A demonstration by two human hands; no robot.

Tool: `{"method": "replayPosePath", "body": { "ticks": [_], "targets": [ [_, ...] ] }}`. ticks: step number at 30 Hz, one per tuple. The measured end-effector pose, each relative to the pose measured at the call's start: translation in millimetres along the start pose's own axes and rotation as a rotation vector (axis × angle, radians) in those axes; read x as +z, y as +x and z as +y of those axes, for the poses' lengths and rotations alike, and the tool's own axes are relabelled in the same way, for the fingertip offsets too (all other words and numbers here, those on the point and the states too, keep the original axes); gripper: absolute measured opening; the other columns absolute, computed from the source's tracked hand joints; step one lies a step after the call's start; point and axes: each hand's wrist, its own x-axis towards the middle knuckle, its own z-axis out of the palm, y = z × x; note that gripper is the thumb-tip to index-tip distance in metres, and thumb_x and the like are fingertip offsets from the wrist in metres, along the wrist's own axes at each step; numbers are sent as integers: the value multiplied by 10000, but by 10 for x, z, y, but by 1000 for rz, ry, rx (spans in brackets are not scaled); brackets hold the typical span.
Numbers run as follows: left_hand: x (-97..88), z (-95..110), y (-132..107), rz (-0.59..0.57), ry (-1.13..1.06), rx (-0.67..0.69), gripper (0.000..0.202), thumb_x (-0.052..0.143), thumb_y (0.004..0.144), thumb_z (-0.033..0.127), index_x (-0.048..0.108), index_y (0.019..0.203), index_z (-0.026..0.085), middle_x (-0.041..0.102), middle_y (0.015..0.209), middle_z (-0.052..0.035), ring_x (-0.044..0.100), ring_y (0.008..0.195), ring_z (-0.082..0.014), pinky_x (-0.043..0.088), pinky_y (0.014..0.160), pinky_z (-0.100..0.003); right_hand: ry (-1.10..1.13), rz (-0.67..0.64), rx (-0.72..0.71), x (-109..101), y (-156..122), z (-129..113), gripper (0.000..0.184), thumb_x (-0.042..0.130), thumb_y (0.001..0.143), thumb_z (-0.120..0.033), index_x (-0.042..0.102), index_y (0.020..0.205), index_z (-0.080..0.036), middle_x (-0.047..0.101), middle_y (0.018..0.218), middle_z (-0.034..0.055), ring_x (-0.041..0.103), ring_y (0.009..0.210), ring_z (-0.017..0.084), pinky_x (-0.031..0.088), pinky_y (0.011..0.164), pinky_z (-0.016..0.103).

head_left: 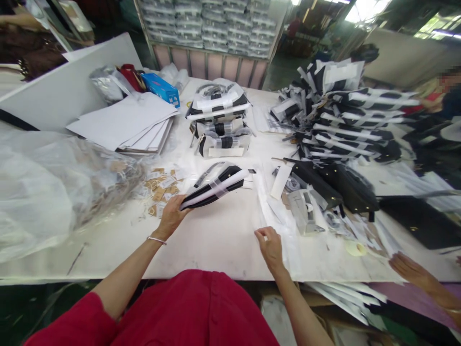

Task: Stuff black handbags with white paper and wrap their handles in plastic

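My left hand (172,217) is closed round the near left end of a black bag (232,186). The bag is tilted above the white table (216,240), with a pale padded strip along it and a clear band wrapped across. My right hand (270,246) hovers over the table beside a sheet of thin white wrapping (277,216). Its thumb and fingertips are pinched together; anything between them is too small to make out. Brown paper tags (160,192) with strings lie just beyond my left hand. Behind the held bag sits a stack of wrapped bags (219,115).
A heap of clear plastic bags (39,187) covers the left side, near white boards (126,120) and a blue box (161,89). More wrapped bags (356,125) are piled at back right. Unwrapped black bags (351,187) lie right. A co-worker's hand (410,269) rests at the right edge.
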Motion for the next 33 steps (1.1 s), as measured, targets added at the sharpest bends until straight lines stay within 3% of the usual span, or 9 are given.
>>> {"method": "replayPosePath", "body": {
  "ticks": [6,8,10,15,19,22,25,30,33],
  "targets": [
    [20,23,-71,-16,-46,-35,366,676,820,309,587,1160,208,668,1094,-93,601,1048,-280,478,948,-425,-28,-281,-289,703,-333,-673,211,512,927,-275,678,805,-231,687,826,36,613,808,189,431,781,325],
    [42,21,-118,-23,-74,-35,378,687,812,285,586,1168,211,662,1107,-89,597,1055,-271,473,958,-421,-57,-280,-337,877,-425,-731,212,503,924,-269,684,1026,-227,706,1057,75,622,1008,227,444,891,371],
    [68,10,-168,-29,-109,-31,396,700,803,272,582,1177,216,658,1113,-80,593,1065,-264,468,967,-419,-121,-208,-297,1023,-456,-723,389,491,927,-314,577,1275,-163,607,1314,155,526,1244,288,405,1010,450],
    [115,-28,-245,-14,-177,-64,424,728,784,264,584,1180,218,652,1114,-75,591,1064,-261,467,969,-416,-250,-232,-106,1364,-243,-758,672,480,916,-489,387,1447,-87,409,1497,225,350,1405,363,307,1096,567],
    [138,-71,-255,18,-185,-109,440,749,775,280,579,1176,216,649,1109,-74,588,1069,-259,467,974,-411,-255,-429,-189,1544,178,-1049,705,492,907,-527,372,1467,-117,309,1566,174,247,1458,347,242,1141,557],
    [152,-104,-265,21,-184,-112,432,741,790,299,573,1180,224,649,1099,-65,592,1052,-254,477,963,-422,-214,-543,-310,1567,474,-1273,677,533,891,-511,388,1467,-186,324,1572,115,232,1466,322,210,1164,538],
    [169,-119,-303,14,-171,-44,415,705,824,294,561,1207,223,641,1108,-69,585,1054,-255,492,947,-444,-179,-506,-332,1504,496,-1327,590,558,892,-412,443,1431,-205,440,1505,114,318,1427,308,218,1168,530],
    [271,-117,-459,-54,-68,203,409,606,882,164,524,1281,198,629,1147,-96,572,1055,-235,510,921,-406,23,-248,-490,1160,-203,-1027,323,467,927,-193,619,1212,-197,691,1161,113,611,1121,253,481,963,439],
    [391,-130,-601,-82,9,408,330,523,916,101,554,1234,188,649,1102,-86,577,1026,-212,500,921,-385,218,-285,-629,798,-627,-906,283,488,915,-121,635,1132,-228,727,940,53,668,864,190,544,760,339]
  ]
}}
